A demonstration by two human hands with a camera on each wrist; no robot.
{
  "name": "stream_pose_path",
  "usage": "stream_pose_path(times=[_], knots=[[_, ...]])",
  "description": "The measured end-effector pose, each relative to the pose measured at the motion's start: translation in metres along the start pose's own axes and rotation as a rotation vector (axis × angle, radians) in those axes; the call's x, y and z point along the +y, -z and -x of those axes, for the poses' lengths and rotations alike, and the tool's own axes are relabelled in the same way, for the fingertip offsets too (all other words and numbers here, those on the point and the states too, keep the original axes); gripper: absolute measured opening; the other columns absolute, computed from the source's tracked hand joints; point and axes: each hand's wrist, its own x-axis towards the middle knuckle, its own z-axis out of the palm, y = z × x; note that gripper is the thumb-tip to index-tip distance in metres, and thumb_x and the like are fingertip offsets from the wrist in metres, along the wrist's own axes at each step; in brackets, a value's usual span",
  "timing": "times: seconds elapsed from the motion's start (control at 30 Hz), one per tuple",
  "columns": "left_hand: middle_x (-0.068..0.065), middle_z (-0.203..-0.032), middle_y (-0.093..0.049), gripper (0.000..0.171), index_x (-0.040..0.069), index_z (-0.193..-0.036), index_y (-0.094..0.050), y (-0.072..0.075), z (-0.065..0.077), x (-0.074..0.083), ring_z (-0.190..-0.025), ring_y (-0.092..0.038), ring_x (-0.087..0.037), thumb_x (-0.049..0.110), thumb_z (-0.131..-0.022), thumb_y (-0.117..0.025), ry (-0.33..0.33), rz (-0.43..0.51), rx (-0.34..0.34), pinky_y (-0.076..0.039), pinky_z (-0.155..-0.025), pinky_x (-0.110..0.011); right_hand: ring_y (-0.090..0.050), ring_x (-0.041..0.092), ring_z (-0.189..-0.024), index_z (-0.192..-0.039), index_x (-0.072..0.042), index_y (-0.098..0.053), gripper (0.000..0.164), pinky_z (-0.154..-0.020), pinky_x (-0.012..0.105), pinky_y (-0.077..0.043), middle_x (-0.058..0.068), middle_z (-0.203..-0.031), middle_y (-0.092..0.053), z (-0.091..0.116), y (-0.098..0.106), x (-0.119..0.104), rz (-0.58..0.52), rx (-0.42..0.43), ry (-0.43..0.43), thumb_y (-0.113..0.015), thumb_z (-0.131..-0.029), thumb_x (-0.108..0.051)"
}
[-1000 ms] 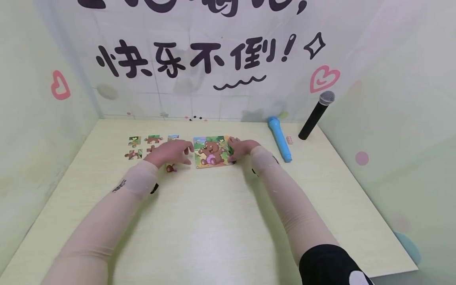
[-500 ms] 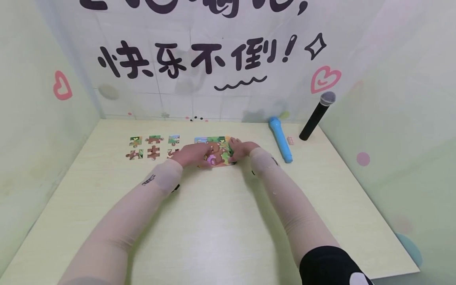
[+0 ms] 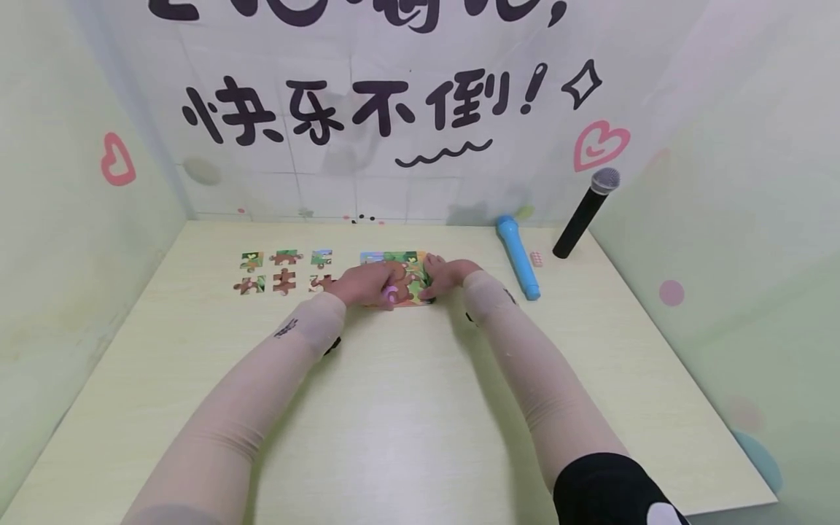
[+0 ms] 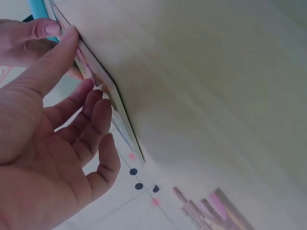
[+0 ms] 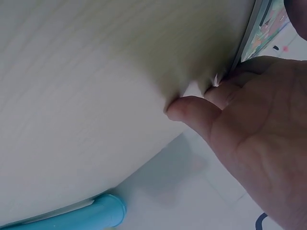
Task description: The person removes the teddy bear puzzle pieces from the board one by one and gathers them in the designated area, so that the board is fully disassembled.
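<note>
A bear picture puzzle (image 3: 415,295) lies flat on the table. My left hand (image 3: 369,283) reaches over its left half from above, fingers bent and the thumb set apart from them. In the left wrist view, the thumb tip and index fingertip (image 4: 89,83) sit right at the puzzle's face; I cannot tell whether they pinch a piece. Along the puzzle's right edge rests my right hand (image 3: 449,275), its thumb spread away from the other fingers. In the right wrist view, the thumb (image 5: 184,109) touches the table beside the puzzle (image 5: 268,26).
Several loose puzzle pieces (image 3: 284,281) lie in rows left of the puzzle. To the right are a blue toy microphone (image 3: 518,257), a small pink block (image 3: 536,259) and a black microphone (image 3: 580,222). A lettered wall hanging (image 3: 387,182) rises behind the table (image 3: 394,408).
My left hand has moved right, from beside the loose pieces onto the puzzle's left half. The left sleeve now covers where a loose brown piece showed. My right hand stays at the right edge.
</note>
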Motion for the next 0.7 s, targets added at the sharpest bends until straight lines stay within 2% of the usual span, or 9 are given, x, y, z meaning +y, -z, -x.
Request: stream_pose_path(times=[0.1, 0.27, 0.37, 0.5, 0.6, 0.7], knots=[[-0.009, -0.095, -0.058, 0.037, 0.005, -0.106, -0.055, 0.001, 0.000, 0.002, -0.090, -0.052, -0.023, 0.017, -0.086, -0.083, 0.014, 0.012, -0.010, -0.043, -0.079, -0.038, 0.011, 0.025, -0.155, -0.161, -0.004, 0.007, 0.099, -0.124, 0.043, 0.001, 0.012, -0.169, 0.014, 0.002, -0.002, 0.000, -0.008, 0.015, 0.019, -0.054, -0.100, -0.053], [-0.009, -0.098, -0.056, 0.041, 0.004, -0.107, -0.055, 0.000, -0.004, -0.001, -0.091, -0.050, -0.021, 0.014, -0.082, -0.086, 0.027, 0.080, -0.017, -0.041, -0.079, -0.036, 0.010, 0.028, -0.155, -0.160, -0.002, 0.007, 0.098, -0.124, 0.042, 0.000, 0.015, -0.168, 0.012, 0.002, -0.006, -0.001, 0.014, 0.052, 0.031, -0.053, -0.102, -0.051], [-0.009, -0.098, -0.055, 0.041, 0.004, -0.107, -0.055, 0.000, -0.006, -0.004, -0.091, -0.049, -0.022, 0.013, -0.082, -0.086, 0.022, 0.088, -0.022, -0.041, -0.079, -0.036, 0.010, 0.028, -0.155, -0.160, -0.001, 0.008, 0.097, -0.124, 0.042, -0.001, 0.015, -0.168, 0.012, 0.001, -0.007, -0.002, 0.026, 0.061, 0.028, -0.052, -0.102, -0.050], [-0.008, -0.096, -0.057, 0.033, 0.006, -0.106, -0.056, 0.000, -0.008, -0.007, -0.089, -0.049, -0.022, 0.011, -0.086, -0.082, 0.007, 0.070, -0.018, -0.041, -0.078, -0.035, 0.009, 0.028, -0.155, -0.160, -0.002, 0.007, 0.096, -0.124, 0.042, -0.002, 0.015, -0.168, 0.012, 0.000, -0.009, -0.002, 0.031, 0.064, 0.019, -0.052, -0.103, -0.050], [-0.006, -0.093, -0.058, 0.027, 0.008, -0.103, -0.058, 0.001, -0.010, -0.009, -0.087, -0.050, -0.022, 0.014, -0.089, -0.080, -0.002, 0.013, -0.006, -0.041, -0.076, -0.036, 0.009, 0.028, -0.155, -0.160, -0.001, 0.007, 0.095, -0.124, 0.042, -0.002, 0.015, -0.168, 0.012, 0.000, -0.009, -0.002, 0.032, 0.068, 0.017, -0.051, -0.103, -0.050], [-0.002, -0.091, -0.060, 0.023, 0.013, -0.100, -0.061, 0.001, -0.010, -0.010, -0.085, -0.052, -0.020, 0.022, -0.090, -0.079, 0.018, -0.060, 0.010, -0.043, -0.074, -0.036, 0.009, 0.029, -0.155, -0.160, -0.001, 0.007, 0.095, -0.124, 0.043, -0.002, 0.016, -0.168, 0.012, -0.001, -0.010, -0.003, 0.038, 0.072, 0.023, -0.051, -0.103, -0.050]])
